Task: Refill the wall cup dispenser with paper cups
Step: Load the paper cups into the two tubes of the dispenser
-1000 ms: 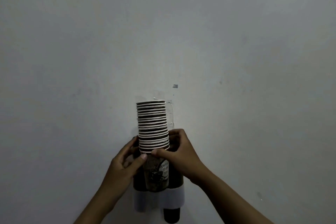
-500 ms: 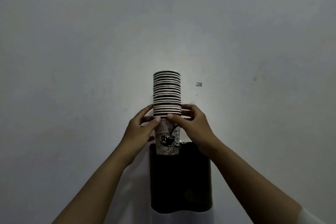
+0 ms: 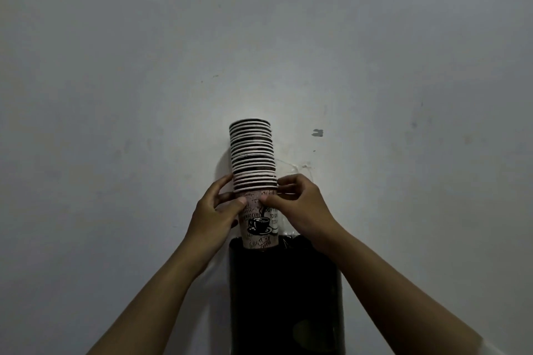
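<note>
Both hands pinch the cup stack point(image 3: 253, 158) low down, left hand point(image 3: 215, 212) and right hand point(image 3: 298, 204) on opposite sides of the bottom cup, probably so the tall column can't lean. Its base sits at the left of the black wall dispenser point(image 3: 285, 294) mouth, barely in.

Dim, flat light in a grey room: the wall point(image 3: 375, 52) is brightest at centre and darkens toward the corners. The dark dispenser point(image 3: 285, 291) shows almost no detail. A soft shadow edges the cup stack point(image 3: 252, 155), whose rims stay sharp.
</note>
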